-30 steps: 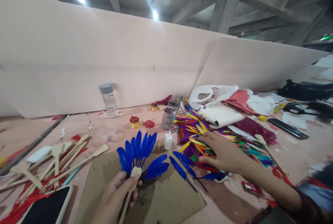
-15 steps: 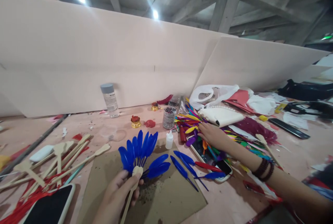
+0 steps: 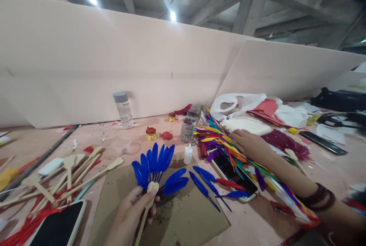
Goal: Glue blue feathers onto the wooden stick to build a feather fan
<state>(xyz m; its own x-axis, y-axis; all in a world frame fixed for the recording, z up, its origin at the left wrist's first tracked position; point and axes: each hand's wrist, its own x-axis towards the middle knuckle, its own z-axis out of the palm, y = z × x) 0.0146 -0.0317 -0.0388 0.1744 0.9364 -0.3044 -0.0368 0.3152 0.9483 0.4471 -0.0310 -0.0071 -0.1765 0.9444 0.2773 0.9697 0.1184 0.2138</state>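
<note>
My left hand [image 3: 140,208] grips a pale wooden fan handle [image 3: 145,215], thumb on its heart-shaped top. Blue feathers [image 3: 154,162] spread out from that top in a fan, with a gap between the upright group and the pair at right. On the right, my right hand [image 3: 247,145] lies over a heap of multicoloured feathers [image 3: 217,135], fingers stretched across it and fingertips partly hidden. Its wrist wears dark beaded bracelets [image 3: 318,196]. Loose blue feathers [image 3: 201,185] and a red feather [image 3: 233,185] lie between the hands. Brown cardboard [image 3: 197,219] lies under the fan.
A small white glue bottle [image 3: 188,154] stands behind the cardboard, near a glittery jar [image 3: 188,130]. A clear bottle with a grey cap [image 3: 123,111] is by the white board. Wooden handles [image 3: 68,173] and a phone [image 3: 58,225] lie left; another phone [image 3: 236,171] is partly under feathers.
My right hand has shifted rightward over the heap, and more of the coloured feathers show beside it. The left hand keeps its hold on the fan handle. The view has turned slightly left.
</note>
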